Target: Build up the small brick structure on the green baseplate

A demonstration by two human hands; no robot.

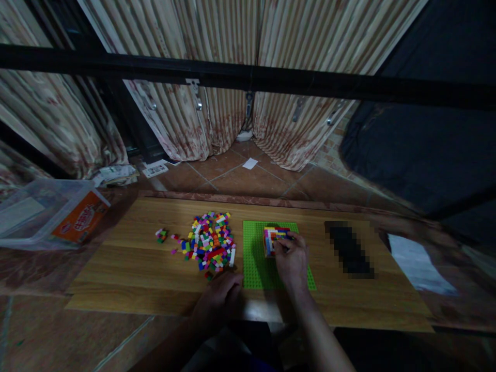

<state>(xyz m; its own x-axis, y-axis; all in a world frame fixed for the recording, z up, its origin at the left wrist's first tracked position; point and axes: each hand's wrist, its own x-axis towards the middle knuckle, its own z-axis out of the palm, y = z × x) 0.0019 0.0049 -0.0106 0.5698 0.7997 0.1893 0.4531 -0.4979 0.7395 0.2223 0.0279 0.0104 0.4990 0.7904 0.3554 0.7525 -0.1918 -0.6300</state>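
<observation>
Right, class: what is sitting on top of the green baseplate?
A small multicoloured brick build stands on the green baseplate, with the right hand resting at it. The hand covers part of the build and plate, so anything beneath stays hidden.

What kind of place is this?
Probably a room in a home: tiled floor, patterned curtains, and a low wooden board carrying loose toy bricks and a green baseplate.
</observation>
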